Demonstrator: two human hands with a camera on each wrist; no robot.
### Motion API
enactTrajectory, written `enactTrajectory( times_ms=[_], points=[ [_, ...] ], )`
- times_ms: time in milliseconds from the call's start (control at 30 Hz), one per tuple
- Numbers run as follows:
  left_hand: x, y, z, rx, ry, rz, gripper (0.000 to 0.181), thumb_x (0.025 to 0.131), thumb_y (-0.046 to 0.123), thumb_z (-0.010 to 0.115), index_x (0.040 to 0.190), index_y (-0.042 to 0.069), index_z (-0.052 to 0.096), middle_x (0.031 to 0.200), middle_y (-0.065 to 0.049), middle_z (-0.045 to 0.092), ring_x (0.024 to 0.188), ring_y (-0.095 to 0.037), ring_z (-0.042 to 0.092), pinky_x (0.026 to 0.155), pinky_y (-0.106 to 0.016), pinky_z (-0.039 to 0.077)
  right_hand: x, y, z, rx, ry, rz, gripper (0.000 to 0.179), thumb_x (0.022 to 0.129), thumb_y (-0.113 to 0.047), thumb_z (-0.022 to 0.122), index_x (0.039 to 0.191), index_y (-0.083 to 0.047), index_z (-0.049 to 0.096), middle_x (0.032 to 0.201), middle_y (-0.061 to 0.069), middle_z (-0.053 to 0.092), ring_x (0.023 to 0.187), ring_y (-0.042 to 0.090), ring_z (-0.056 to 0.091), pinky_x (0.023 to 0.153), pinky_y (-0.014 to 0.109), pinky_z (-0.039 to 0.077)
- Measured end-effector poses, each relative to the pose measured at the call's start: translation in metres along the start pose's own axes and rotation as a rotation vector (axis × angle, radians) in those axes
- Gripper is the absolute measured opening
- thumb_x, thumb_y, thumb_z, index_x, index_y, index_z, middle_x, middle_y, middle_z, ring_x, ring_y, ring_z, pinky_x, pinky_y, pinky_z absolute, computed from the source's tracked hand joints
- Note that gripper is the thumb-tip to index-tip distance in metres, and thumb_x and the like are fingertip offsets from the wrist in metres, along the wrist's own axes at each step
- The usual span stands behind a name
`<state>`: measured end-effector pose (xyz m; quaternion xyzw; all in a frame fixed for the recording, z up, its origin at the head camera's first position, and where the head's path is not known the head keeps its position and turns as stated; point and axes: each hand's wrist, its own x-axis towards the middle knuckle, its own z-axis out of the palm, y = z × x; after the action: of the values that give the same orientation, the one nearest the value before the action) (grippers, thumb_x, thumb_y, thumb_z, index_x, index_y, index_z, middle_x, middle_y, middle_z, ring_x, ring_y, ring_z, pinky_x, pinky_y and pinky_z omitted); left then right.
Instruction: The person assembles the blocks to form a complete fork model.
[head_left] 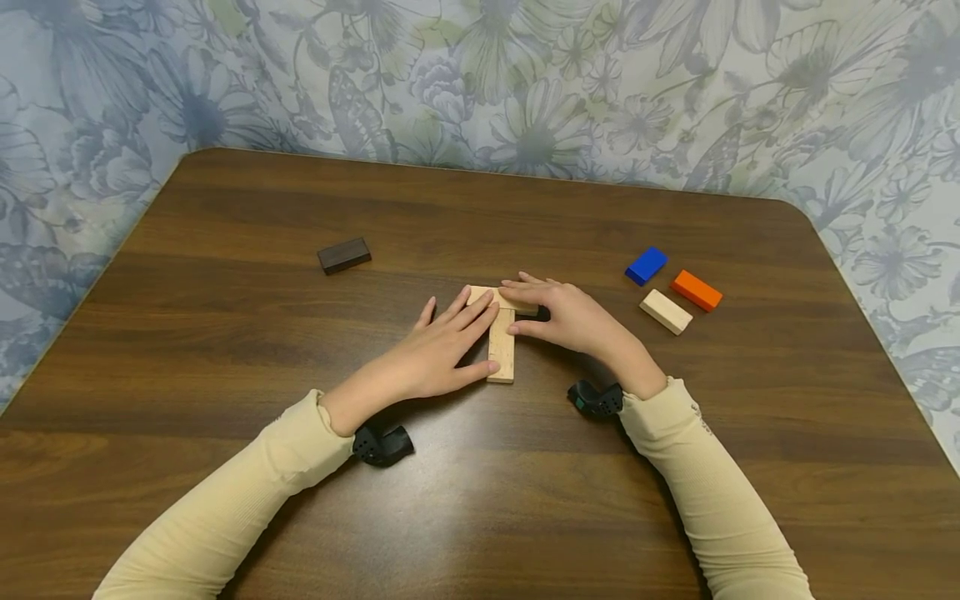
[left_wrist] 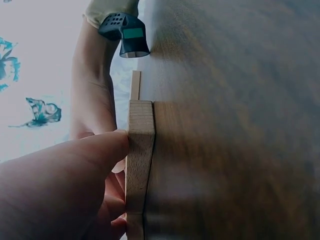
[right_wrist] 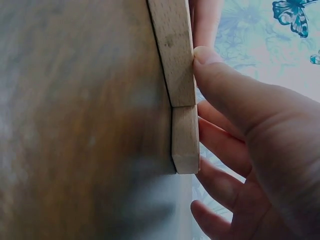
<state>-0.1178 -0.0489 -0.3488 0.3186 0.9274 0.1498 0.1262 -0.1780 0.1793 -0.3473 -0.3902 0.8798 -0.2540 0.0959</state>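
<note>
On the table, two plain wooden blocks meet in a T: a lengthwise block (head_left: 502, 346) points toward me and a crosswise block (head_left: 528, 309) lies at its far end. My left hand (head_left: 438, 354) spreads nearly straight fingers over the join, with its thumb touching the lengthwise block near its close end. Opposite, my right hand (head_left: 570, 317) lays its fingers on the crosswise block while its thumb touches the lengthwise block. In the right wrist view, the lengthwise block (right_wrist: 172, 55) and the crosswise block (right_wrist: 185, 137) touch, both flat on the table.
A dark brown block (head_left: 345, 256) lies at the back left of the wooden table (head_left: 247, 358). To the right are a blue block (head_left: 647, 266), an orange block (head_left: 697, 290) and another plain wooden block (head_left: 666, 312). A papered wall (head_left: 480, 83) stands behind the table.
</note>
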Motion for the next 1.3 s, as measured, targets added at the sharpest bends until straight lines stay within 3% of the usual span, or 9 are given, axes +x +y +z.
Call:
enactTrajectory(
  times_ms=[500, 633, 800, 900, 967, 1100, 1200, 1300],
  points=[
    [0.002, -0.002, -0.003, 0.041, 0.006, 0.027, 0.076, 0.095, 0.056, 0.039, 0.151, 0.01, 0.014, 0.155, -0.001, 0.005, 0.139, -0.019, -0.003, 0.105, -0.057, -0.001, 0.003, -0.002, -0.004, -0.02, -0.044, 0.017, 0.059, 0.09, -0.036, 0.062, 0.14, -0.008, 0.045, 0.143, 0.004, 0.039, 0.137, 0.019, 0.022, 0.107, 0.047, 0.017],
    [0.004, -0.001, -0.003, 0.056, 0.011, 0.03, 0.077, 0.095, 0.056, 0.038, 0.151, 0.01, 0.014, 0.155, -0.001, 0.005, 0.14, -0.02, -0.003, 0.105, -0.056, 0.001, -0.004, 0.0, -0.013, -0.009, 0.007, 0.018, 0.06, 0.092, -0.034, 0.061, 0.142, -0.008, 0.042, 0.145, 0.005, 0.036, 0.137, 0.017, 0.021, 0.107, 0.044, 0.018],
    [0.007, 0.002, -0.002, 0.052, 0.016, 0.039, 0.077, 0.095, 0.055, 0.039, 0.151, 0.009, 0.014, 0.155, -0.002, 0.005, 0.139, -0.02, -0.003, 0.106, -0.054, 0.003, -0.028, 0.006, -0.034, 0.016, 0.148, 0.032, 0.057, 0.091, -0.024, 0.064, 0.141, -0.006, 0.043, 0.145, 0.009, 0.037, 0.135, 0.019, 0.026, 0.104, 0.044, 0.027],
    [0.008, 0.002, -0.003, 0.036, 0.012, 0.042, 0.076, 0.095, 0.053, 0.04, 0.15, 0.008, 0.013, 0.155, -0.003, 0.005, 0.139, -0.02, -0.004, 0.107, -0.051, 0.004, -0.046, 0.013, -0.046, 0.003, 0.197, 0.082, 0.057, 0.09, -0.022, 0.065, 0.141, -0.007, 0.043, 0.144, 0.009, 0.038, 0.135, 0.02, 0.028, 0.102, 0.044, 0.031],
    [0.008, 0.003, -0.003, 0.027, 0.011, 0.047, 0.076, 0.096, 0.052, 0.041, 0.15, 0.007, 0.013, 0.155, -0.003, 0.005, 0.139, -0.021, -0.005, 0.108, -0.048, 0.005, -0.06, 0.019, -0.052, 0.005, 0.211, 0.13, 0.057, 0.09, -0.021, 0.065, 0.141, -0.007, 0.043, 0.144, 0.008, 0.038, 0.133, 0.021, 0.031, 0.096, 0.044, 0.038],
    [0.009, 0.002, -0.004, 0.023, 0.011, 0.051, 0.076, 0.096, 0.052, 0.041, 0.15, 0.007, 0.013, 0.155, -0.004, 0.004, 0.139, -0.02, -0.005, 0.108, -0.047, 0.005, -0.087, 0.032, -0.065, 0.007, 0.208, 0.248, 0.057, 0.092, -0.024, 0.062, 0.144, -0.011, 0.04, 0.145, 0.008, 0.037, 0.131, 0.027, 0.034, 0.093, 0.048, 0.038],
    [0.01, 0.002, -0.004, 0.032, 0.017, 0.045, 0.076, 0.096, 0.053, 0.04, 0.15, 0.008, 0.013, 0.155, -0.003, 0.005, 0.139, -0.02, -0.004, 0.108, -0.049, 0.005, -0.105, 0.041, -0.072, 0.016, 0.2, 0.33, 0.057, 0.094, -0.028, 0.06, 0.144, -0.013, 0.039, 0.145, 0.011, 0.036, 0.131, 0.032, 0.033, 0.097, 0.052, 0.032],
    [0.01, 0.002, -0.005, 0.039, 0.024, 0.04, 0.076, 0.096, 0.053, 0.04, 0.15, 0.008, 0.013, 0.155, -0.003, 0.006, 0.14, -0.02, -0.003, 0.108, -0.05, 0.005, -0.117, 0.048, -0.078, 0.011, 0.182, 0.362, 0.055, 0.094, -0.024, 0.059, 0.144, -0.012, 0.04, 0.144, 0.015, 0.036, 0.132, 0.033, 0.03, 0.097, 0.055, 0.03]
  ],
)
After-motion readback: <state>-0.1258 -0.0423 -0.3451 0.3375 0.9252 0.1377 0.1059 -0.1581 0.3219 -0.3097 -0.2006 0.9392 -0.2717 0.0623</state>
